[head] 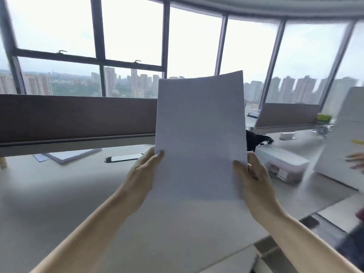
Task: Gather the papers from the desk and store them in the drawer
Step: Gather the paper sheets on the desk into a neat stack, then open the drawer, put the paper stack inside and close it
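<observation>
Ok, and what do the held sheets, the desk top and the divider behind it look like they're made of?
The held sheets look like plain white matte paper: thin, slightly bowed at the top, pinched by the left hand and right hand. The desk top seems a smooth pale laminate with a soft sheen, though blur leaves this open. The divider looks like brown fabric, dull and unreflective.

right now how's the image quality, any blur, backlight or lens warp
Head view: strong backlight from the windows leaves the held papers greyish; motion blur smears the right edge and the white box; wide-angle warp bows the window frames; left hand and right hand are fairly sharp.
</observation>
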